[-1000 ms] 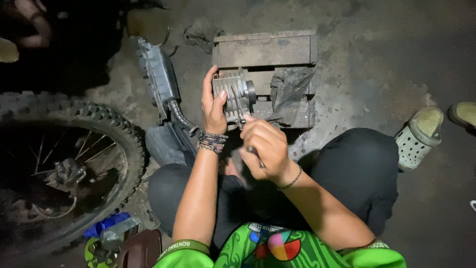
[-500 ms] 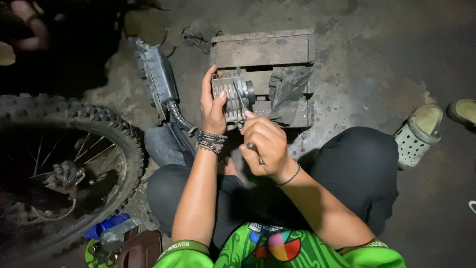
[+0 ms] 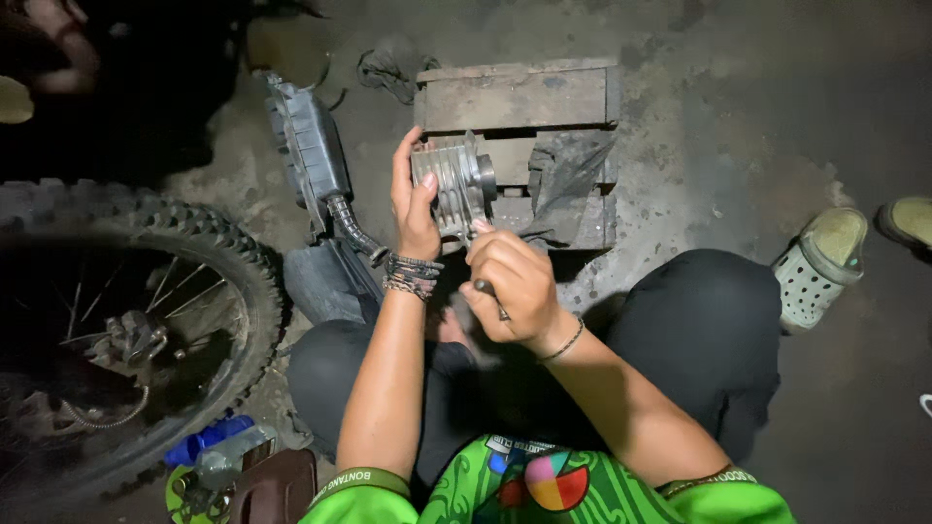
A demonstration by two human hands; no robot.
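The person crouches on the concrete floor (image 3: pixel 738 126), and the left hand (image 3: pixel 413 209) has its grip wrapped around a finned metal engine cylinder (image 3: pixel 454 186), thumb on the near side and fingers curled over the far edge, holding it up just in front of a rough wooden block (image 3: pixel 519 97). The cylinder is lifted rather than resting; it sits between the hand and the block, over the block's front edge. The right hand (image 3: pixel 515 286) is clenched around a slim dark tool (image 3: pixel 488 295), whose tip I cannot make out, and the knuckles press right up against the lower side of the cylinder.

A crumpled dark rag (image 3: pixel 568 184) lies on the block just beside the cylinder. To the person's left a grey plastic housing with a ribbed hose (image 3: pixel 311 146) lies on the floor, and further left stands a knobbly motorcycle wheel (image 3: pixel 126 311). A pale clog (image 3: pixel 823 262) sits well apart to the right.

As I judge it, the cylinder is already off the machine and being worked on by hand; the fins look grimy in places, so the job on it seems part-way, with neither hand released
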